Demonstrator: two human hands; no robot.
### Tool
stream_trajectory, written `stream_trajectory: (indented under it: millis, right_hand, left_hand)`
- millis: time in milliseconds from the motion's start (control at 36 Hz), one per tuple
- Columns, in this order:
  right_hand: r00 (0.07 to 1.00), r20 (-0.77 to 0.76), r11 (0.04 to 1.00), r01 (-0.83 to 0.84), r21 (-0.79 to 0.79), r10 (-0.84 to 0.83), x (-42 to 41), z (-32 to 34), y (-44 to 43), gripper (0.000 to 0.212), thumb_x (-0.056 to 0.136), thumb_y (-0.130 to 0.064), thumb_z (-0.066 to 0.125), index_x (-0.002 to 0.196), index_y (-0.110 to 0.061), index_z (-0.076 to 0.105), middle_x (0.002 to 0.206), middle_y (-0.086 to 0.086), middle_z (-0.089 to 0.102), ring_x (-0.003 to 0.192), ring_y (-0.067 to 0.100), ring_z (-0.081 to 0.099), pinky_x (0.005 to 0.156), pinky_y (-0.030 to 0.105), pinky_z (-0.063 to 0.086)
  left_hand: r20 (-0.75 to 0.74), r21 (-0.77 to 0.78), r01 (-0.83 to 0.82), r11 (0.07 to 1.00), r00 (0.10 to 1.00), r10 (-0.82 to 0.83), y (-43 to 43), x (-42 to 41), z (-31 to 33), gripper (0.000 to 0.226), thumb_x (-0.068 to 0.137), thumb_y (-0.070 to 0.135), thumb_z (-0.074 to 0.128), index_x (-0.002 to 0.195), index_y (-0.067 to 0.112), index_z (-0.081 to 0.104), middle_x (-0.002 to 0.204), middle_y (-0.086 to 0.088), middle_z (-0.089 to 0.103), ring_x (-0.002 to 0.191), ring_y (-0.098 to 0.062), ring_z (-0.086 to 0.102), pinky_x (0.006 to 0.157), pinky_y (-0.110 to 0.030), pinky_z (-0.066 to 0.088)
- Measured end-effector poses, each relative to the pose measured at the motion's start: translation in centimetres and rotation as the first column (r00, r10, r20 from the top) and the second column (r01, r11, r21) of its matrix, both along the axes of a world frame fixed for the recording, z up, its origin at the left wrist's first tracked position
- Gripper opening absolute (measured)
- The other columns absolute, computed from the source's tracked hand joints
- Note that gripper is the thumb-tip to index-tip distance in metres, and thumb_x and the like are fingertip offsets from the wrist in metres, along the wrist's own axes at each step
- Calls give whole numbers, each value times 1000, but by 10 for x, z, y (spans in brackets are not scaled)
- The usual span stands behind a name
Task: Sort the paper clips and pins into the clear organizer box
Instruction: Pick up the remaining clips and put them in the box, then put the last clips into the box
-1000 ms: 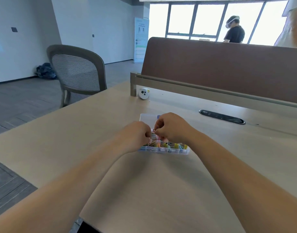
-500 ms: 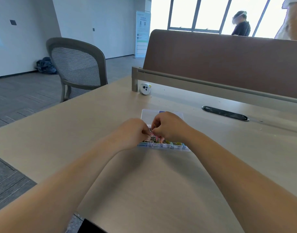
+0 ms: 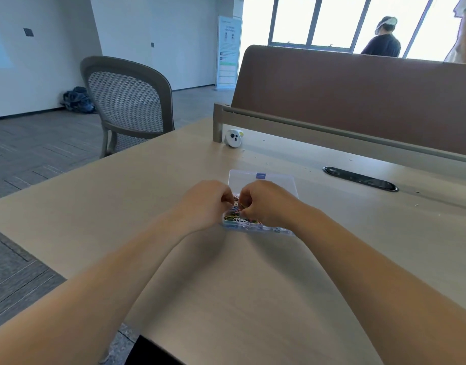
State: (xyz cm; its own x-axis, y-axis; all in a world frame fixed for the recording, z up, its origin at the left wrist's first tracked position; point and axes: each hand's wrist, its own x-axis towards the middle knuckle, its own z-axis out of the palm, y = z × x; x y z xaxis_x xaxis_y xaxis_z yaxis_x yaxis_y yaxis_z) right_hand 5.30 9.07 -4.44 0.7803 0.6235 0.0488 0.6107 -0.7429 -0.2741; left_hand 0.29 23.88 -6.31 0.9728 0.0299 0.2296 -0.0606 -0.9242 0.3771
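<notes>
Lower over organizer box (image 3: pixel 263 181), left hand (image 3: pixel 205 202), right hand (image 3: pixel 268 204) curled, hold unclear, desk (image 3: pixel 226 285) open around

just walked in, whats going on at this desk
A person at a wooden desk is working with both hands over a clear organizer box. The left hand and right hand meet, fingers curled, above a tangle of coloured paper clips in the box. Its lid lies open behind the hands. Whether either hand actually pinches a clip is too small to tell.
</notes>
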Motion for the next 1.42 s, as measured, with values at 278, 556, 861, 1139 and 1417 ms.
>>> stream_trajectory:
  millis: [278, 556, 861, 1139, 1417]
  right_hand:
    - [998, 38, 997, -42, -66, 45, 0, -1, -2, 19, 86, -15, 65, 102, -20, 75, 96, 6, 71, 84, 24, 64, 78, 33, 55]
    - [997, 65, 992, 29, 125, -37, -9, 9, -41, 27, 92, -9, 52, 112, -19, 67, 111, -1, 66, 90, 13, 55, 79, 25, 47]
    - [971, 57, 968, 223, 118, -231, -32, 16, -157, 20, 95, -16, 53, 109, -21, 66, 103, -4, 63, 90, 14, 55, 78, 24, 42]
    - [924, -11, 923, 382, 44, -382, -57, 6, -267, 17, 92, -17, 55, 102, -20, 68, 107, -3, 64, 88, 13, 53, 75, 24, 40]
    - [894, -60, 895, 445, 16, -444, -59, -18, -298, 21, 92, -19, 57, 110, -21, 68, 113, -2, 66, 100, 18, 60, 85, 29, 48]
  left_hand:
    - [11, 15, 11, 1000, 1000, -11, -4, -6, 5, 16, 91, 20, 58, 99, 17, 72, 99, -3, 68, 84, -18, 57, 71, -27, 42]
    - [40, 15, 49, 999, 998, -50, -30, -12, 17, 16, 93, 19, 54, 98, 18, 70, 95, 3, 66, 80, -12, 54, 69, -24, 37]
    - [38, -34, 219, 975, 975, -218, -133, -15, 29, 13, 93, 21, 54, 90, 23, 66, 95, 6, 65, 85, -12, 57, 72, -25, 42]
    - [4, 28, 404, 914, 915, -404, -238, -19, 16, 15, 94, 23, 52, 98, 23, 67, 102, 6, 64, 86, -10, 56, 70, -20, 39]
    - [-92, 86, 387, 918, 921, -380, -278, -4, -11, 29, 93, 26, 54, 120, 23, 63, 113, 1, 61, 104, -19, 58, 83, -27, 42]
